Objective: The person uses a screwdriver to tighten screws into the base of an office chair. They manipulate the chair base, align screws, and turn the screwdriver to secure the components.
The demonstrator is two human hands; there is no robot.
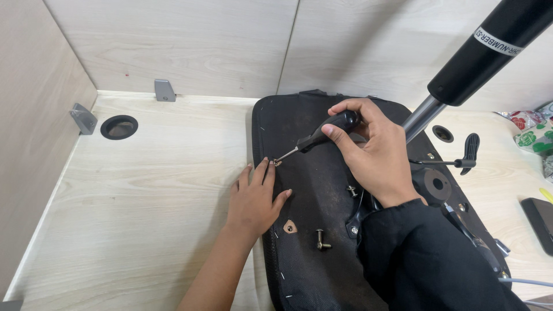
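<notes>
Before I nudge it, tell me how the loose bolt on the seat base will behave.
The bolt lies on its side on the black fabric of the seat base, so it would probably roll or slide. It looks like metal, likely stiff and heavy for its size. Being small and apart from both hands, it could easily skid off toward the table.

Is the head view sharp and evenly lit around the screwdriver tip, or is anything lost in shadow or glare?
Head view: even, soft light, no glare; screwdriver tip and screw sharp; black seat base swallows detail; gas cylinder near the lens looks oversized; right hand casts faint shadow.
</notes>
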